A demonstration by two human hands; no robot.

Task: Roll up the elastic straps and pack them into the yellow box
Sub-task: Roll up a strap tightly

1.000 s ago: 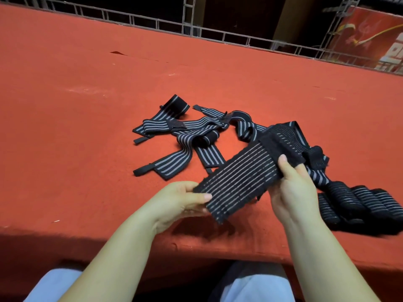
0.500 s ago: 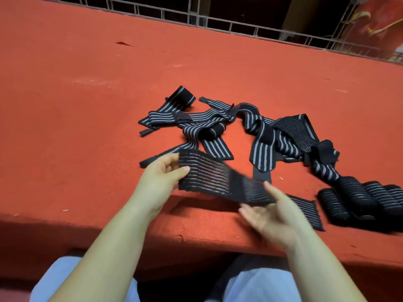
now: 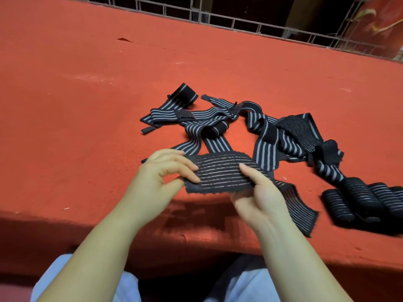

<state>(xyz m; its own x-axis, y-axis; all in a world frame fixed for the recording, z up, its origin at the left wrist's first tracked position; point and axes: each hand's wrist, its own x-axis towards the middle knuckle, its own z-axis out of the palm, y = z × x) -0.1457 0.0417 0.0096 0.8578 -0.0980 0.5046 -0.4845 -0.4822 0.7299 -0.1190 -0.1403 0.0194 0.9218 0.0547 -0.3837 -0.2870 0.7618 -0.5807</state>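
Note:
I hold a black elastic strap (image 3: 220,173) with thin pale stripes just above the near edge of the red table (image 3: 87,105). My left hand (image 3: 159,177) pinches its left end between thumb and fingers. My right hand (image 3: 257,192) grips it further along, thumb on top, and the strap's free tail (image 3: 298,212) trails right onto the table. A tangle of loose striped straps (image 3: 209,127) lies behind my hands. Rolled straps (image 3: 366,201) sit side by side at the right edge. The yellow box is not in view.
A metal railing (image 3: 239,25) runs along the table's far edge. More loose straps (image 3: 301,136) lie heaped at centre right. My knees in light blue trousers (image 3: 122,288) show below the table's front edge.
My right hand, open under the strap half a second ago, has closed on it and moved left toward my left hand. The strap now spans a shorter stretch between both hands.

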